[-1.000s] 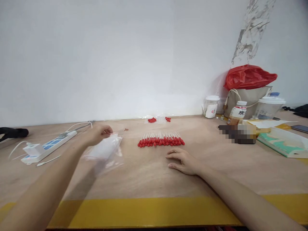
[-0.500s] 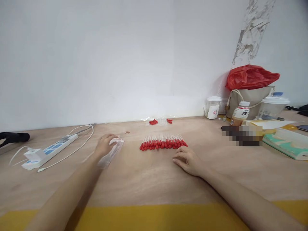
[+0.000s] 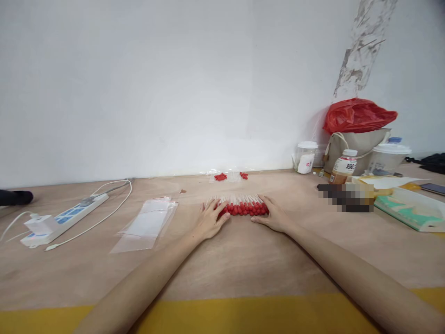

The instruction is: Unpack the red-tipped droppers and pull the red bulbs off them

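A row of thin white sticks with red rounded tips (image 3: 243, 208) lies on the wooden table, tips toward me. My left hand (image 3: 210, 218) rests at the row's left end, fingers spread over the sticks and thumb near the red tips. At the right end, my right hand (image 3: 274, 215) touches the row with thumb and fingers apart. Both hands look open around the ends, and the outermost sticks are partly covered by fingers. Clear zip bags (image 3: 148, 222) lie flat to the left of my left hand.
Behind the row, small red pieces (image 3: 220, 176) lie in clear plastic by the wall. A white power strip (image 3: 66, 220) with a cable is at left. On the right stand a lidded cup (image 3: 306, 157), a drink bottle (image 3: 343, 166) and a green-and-white tray (image 3: 410, 211).
My left hand has left the clear bags and moved right to the left end of the stick row. My right hand has shifted slightly forward, its fingers now around the right end.
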The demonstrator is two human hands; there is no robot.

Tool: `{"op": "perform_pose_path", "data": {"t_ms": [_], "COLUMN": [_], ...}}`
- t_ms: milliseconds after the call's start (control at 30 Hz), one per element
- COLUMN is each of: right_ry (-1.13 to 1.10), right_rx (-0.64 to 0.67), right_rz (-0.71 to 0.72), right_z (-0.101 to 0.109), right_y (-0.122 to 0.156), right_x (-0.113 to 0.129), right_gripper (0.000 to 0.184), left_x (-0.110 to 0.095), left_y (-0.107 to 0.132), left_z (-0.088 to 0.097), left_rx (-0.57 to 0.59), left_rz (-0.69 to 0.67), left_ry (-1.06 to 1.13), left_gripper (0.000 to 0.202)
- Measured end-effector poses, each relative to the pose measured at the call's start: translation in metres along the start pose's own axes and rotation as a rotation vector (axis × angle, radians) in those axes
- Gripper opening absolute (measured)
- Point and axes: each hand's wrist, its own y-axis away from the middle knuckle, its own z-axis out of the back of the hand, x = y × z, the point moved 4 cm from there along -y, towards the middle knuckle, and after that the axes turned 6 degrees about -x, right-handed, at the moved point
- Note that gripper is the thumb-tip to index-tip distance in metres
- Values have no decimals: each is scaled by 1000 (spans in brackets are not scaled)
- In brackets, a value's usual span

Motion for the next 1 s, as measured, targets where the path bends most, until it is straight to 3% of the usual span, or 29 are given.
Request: {"op": "perform_pose_path", "data": {"t_ms": [300, 500, 833, 1000], "right_ry": [-83, -41, 150, 175], "right_rx": [129, 95, -210, -351], "right_rz": [81, 144, 398, 388], "right_z": [-12, -10, 4, 9], "right_y": [-33, -29, -10, -2], "right_x": [-9, -6, 31, 36], "right_gripper": [82, 81, 52, 36], "left_x": [6, 9, 6, 8], "left_y": [-16, -17, -21, -14], "left_z": [-12, -11, -5, 17], "left_rx": [-12, -56, -318, -634], "left_rz": [-48, -37, -168, -93], "left_ry": [6, 14, 84, 301], "left_gripper": [43, 40, 20, 21]}}
